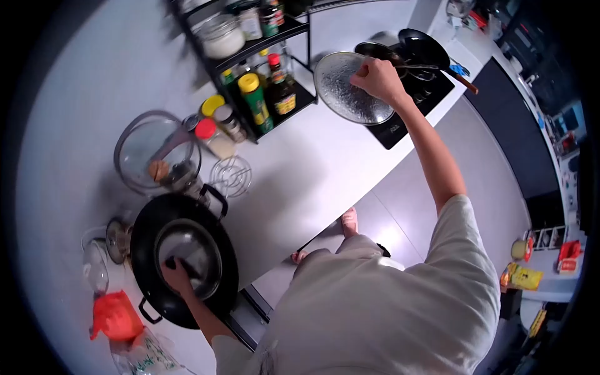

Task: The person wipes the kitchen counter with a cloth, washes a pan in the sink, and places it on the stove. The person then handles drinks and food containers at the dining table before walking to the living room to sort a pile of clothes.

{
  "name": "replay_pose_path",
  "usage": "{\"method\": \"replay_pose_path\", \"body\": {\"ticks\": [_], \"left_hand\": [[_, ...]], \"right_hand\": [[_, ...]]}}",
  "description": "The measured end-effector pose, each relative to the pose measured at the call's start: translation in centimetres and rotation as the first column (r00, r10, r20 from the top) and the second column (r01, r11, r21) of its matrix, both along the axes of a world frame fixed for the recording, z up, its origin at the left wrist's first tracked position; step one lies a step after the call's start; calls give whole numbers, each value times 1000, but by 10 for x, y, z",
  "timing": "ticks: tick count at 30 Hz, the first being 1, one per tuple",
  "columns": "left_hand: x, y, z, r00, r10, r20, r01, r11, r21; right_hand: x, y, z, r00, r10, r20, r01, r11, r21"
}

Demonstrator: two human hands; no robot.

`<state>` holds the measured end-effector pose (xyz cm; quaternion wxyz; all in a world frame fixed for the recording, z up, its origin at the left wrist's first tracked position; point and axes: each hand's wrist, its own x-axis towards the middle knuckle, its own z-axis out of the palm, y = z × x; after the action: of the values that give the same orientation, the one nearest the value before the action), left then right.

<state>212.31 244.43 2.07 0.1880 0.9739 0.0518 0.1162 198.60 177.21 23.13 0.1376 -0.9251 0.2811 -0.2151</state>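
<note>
My right hand [380,82] is closed on a round glass lid [344,94], gripping it at the top. The lid is tilted, with water drops over its glass, and hangs beside the black cooktop [400,128]. On the left, my left hand [177,279] reaches into a large black wok [145,250] on the white counter. Its fingers are closed at the dark knob of a smaller clear lid [187,240] lying inside the wok. The fingertips of both hands are partly hidden.
A dark pan [422,47] with a wooden handle sits on the cooktop. A black rack [250,59] holds jars and bottles. Another glass lid [140,153] leans on the wall near a wire trivet [231,177]. A red bag [117,317] lies beside the wok.
</note>
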Motion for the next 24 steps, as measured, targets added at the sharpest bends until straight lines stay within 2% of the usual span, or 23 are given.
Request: {"method": "replay_pose_path", "body": {"ticks": [1,2,3,4,5,8,9,11,13,15,18,21,22,24], "left_hand": [[4,7,-8,1000,-16,23,16,1000,12],[3,3,-5,999,41,-24,-39,995,89],[-2,-5,2,992,108,-65,-96,981,167],[-9,-17,8,970,236,-59,-219,952,215],[-9,-21,3,956,295,-5,-286,931,228],[-18,-60,7,917,323,233,-361,921,144],[-21,-80,8,914,288,285,-333,935,121],[-32,-125,11,897,212,388,-266,960,89],[-45,-195,22,882,46,468,-57,998,8],[-55,-265,33,932,95,350,-31,982,-186],[-68,-339,41,947,-12,322,113,948,-297],[-63,-364,17,949,-62,308,167,931,-325],[-71,-384,33,960,-97,261,158,961,-225],[-75,-406,37,967,-133,218,194,939,-284]], "right_hand": [[-4,-29,-6,999,-30,15,31,999,-28],[-9,-55,-9,998,-62,7,62,997,-36],[-13,-81,-10,996,-88,1,88,995,-47],[-16,-107,-12,993,-116,-25,116,993,17],[-15,-136,-17,990,-137,-37,137,990,11],[-3,-214,-44,978,-198,-60,197,980,-21],[-2,-224,-40,982,-161,-96,162,987,8],[7,-250,-49,983,-153,-102,149,988,-42],[18,-277,-59,977,-107,-183,106,994,-16],[29,-289,-67,969,-113,-222,104,993,-48],[41,-308,-83,973,-39,-229,38,999,-7],[52,-320,-101,981,-20,-195,18,1000,-13],[53,-323,-105,983,-3,-182,3,1000,-2],[52,-322,-107,985,7,-174,-4,1000,19]]}}
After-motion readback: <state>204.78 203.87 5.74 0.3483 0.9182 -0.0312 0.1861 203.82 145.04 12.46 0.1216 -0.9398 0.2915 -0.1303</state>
